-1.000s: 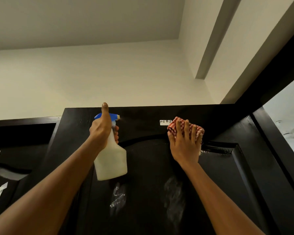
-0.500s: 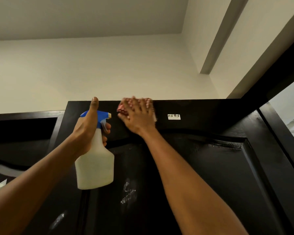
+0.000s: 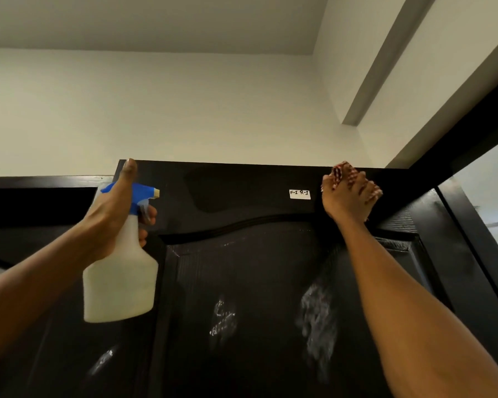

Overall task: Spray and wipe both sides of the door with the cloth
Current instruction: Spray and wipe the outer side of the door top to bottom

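Wiping door (image 3: 256, 282) top rail: right hand (image 3: 350, 193) presses cloth (image 3: 342, 170); left hand (image 3: 112, 214) grips spray bottle (image 3: 121, 282). Next: wipe foam below.

Bare forearms, no sleeves or jewellery

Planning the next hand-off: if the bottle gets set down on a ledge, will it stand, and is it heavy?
The bottle probably stands: its base looks wide and flat. It seems light, since the left hand holds it raised by the neck alone. How full it is cannot be told through the cloudy plastic. Its blue trigger head may make it slightly top-heavy.
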A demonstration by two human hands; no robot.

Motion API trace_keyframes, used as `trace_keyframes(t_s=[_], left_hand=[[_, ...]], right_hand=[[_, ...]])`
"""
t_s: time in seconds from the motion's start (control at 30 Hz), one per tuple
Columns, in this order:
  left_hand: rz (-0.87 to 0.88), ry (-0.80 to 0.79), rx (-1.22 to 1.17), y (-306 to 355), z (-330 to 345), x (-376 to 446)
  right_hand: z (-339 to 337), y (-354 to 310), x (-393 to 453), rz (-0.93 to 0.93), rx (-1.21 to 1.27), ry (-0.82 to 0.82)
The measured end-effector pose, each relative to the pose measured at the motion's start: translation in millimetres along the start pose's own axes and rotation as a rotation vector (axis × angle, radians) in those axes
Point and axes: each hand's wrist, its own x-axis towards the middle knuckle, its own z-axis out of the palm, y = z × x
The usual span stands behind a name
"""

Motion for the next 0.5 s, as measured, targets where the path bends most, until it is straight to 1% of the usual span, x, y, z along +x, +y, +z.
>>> trace_keyframes(t_s=[0.03,0.1,0.13,0.2,0.27,0.3,0.37,0.4,0.43,0.47,0.5], left_hand=[[0.0,-0.004,0.005,0.5,-2.0,-0.4],[-0.004,-0.008,0.014,2.3,-3.7,-1.4],[-0.006,-0.012,0.015,2.6,-3.8,-1.0],[-0.003,-0.016,0.018,3.0,-4.8,-1.2],[0.002,-0.009,0.016,2.8,-5.5,-0.7],[0.001,-0.008,0.015,2.1,-5.2,-1.2],[0.001,-0.004,0.031,-2.5,-5.1,-2.9],[0.003,-0.003,0.051,-5.0,-5.5,-4.6],[0.005,-0.006,0.062,-7.1,-6.0,-6.0],[0.008,-0.013,0.061,-9.0,-7.3,-7.2],[0.007,-0.016,0.052,-10.6,-10.5,-7.4]], right_hand=[[1.4,-7.5,-8.8,0.016,-0.005,0.002],[9.8,-32.7,-30.3,-0.035,-0.025,0.014],[16.2,-48.6,-43.9,-0.101,-0.03,0.028],[30.4,-85.5,-79.2,-0.295,-0.028,0.03],[44.8,-123.8,-120.9,-0.587,-0.034,-0.012],[49.5,-139.0,-142.4,-0.783,-0.066,-0.062],[53.8,-151.0,-173.6,-1.204,-0.204,-0.143],[53.9,-148.1,-175.2,-1.348,-0.263,-0.154],[51.5,-141.8,-169.5,-1.413,-0.274,-0.15],[49.7,-133.1,-161.0,-1.392,-0.241,-0.13],[49.4,-123.0,-150.6,-1.288,-0.183,-0.107]])
